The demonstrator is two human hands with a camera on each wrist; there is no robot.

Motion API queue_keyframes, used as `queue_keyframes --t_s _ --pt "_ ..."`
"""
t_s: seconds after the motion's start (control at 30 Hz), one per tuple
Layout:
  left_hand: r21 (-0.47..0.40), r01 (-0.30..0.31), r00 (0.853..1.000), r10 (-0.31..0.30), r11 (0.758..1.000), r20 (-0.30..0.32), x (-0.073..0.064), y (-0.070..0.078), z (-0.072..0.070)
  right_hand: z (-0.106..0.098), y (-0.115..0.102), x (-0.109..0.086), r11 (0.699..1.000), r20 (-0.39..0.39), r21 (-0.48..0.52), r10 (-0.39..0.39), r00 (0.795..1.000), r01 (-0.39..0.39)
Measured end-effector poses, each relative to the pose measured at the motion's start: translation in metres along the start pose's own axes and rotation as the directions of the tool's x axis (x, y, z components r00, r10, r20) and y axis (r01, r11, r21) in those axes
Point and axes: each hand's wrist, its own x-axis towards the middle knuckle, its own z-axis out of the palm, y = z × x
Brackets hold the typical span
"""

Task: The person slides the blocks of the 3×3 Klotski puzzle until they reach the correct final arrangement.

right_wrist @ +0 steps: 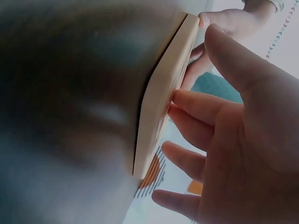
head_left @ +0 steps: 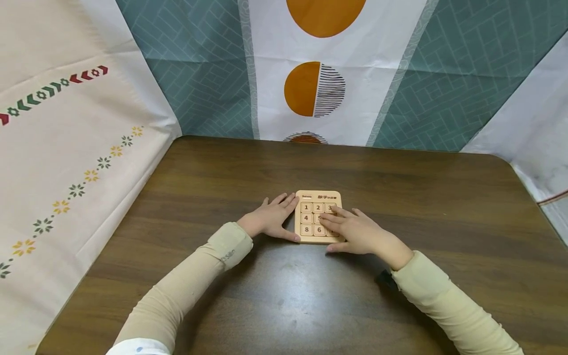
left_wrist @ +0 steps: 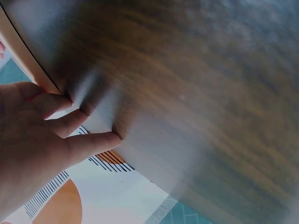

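Observation:
A light wooden number sliding puzzle (head_left: 309, 240) lies flat on the brown table, with square tiles marked 1, 2, 3, 4, 5, 8 and 6 in view. Along its left side rests my left hand (head_left: 272, 218), fingers spread, the index finger near the upper left corner and the thumb at the lower left one. My right hand (head_left: 357, 230) reaches over the right side with its fingers extended, fingertips on the tiles near the 5. Those fingers hide the lower right tiles. In the right wrist view the puzzle's pale side (right_wrist: 161, 98) shows, with fingertips at its top face.
Dark wood grain marks the tabletop (head_left: 222, 170). A patterned cloth (head_left: 208, 74) with orange circles hangs behind the far edge, and a cream cloth (head_left: 66, 162) with printed flowers hangs at the left. A small black item (head_left: 387, 279) is by the right cuff.

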Motion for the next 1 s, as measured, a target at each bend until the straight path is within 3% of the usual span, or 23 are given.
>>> queue_keyframes --t_s 0.43,0.63,0.77,1.0 --pt "0.006 -0.011 1.0 0.011 1.0 0.0 0.001 -0.002 0.003 -0.002 0.017 -0.015 1.0 0.015 0.017 0.02 1.0 -0.02" --pt "0.005 -0.008 1.0 0.008 1.0 0.005 0.001 0.0 0.001 -0.003 0.008 -0.017 0.999 -0.028 0.006 -0.044 0.999 0.044" --pt "0.004 -0.011 1.0 0.011 1.0 0.001 0.001 0.0 0.001 -0.002 -0.002 -0.016 0.995 -0.011 -0.01 -0.095 0.995 0.094" --pt "0.003 -0.01 1.0 0.01 1.0 0.004 0.002 -0.001 0.0 -0.002 -0.005 -0.009 0.994 -0.014 -0.061 -0.09 0.996 0.089"
